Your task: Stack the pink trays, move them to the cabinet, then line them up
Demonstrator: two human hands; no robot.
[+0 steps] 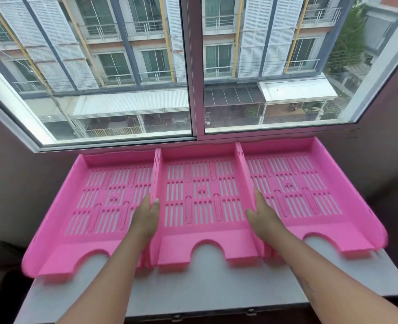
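Three pink trays sit side by side on the white tabletop (216,284) under the window (193,66): the left tray (93,206), the middle tray (202,202) and the right tray (310,192), walls touching. The left hand (146,216) pinches the middle tray's left wall, thumb inside. The right hand (261,213) pinches its right wall the same way.

— What's worn on the arms?
— Nothing: both forearms are bare, no sleeves, no watch.
— And the left hand (146,216)?
— Bare, thumbnail visible. Right hand (262,218) bare too; faint dark marking on that forearm.
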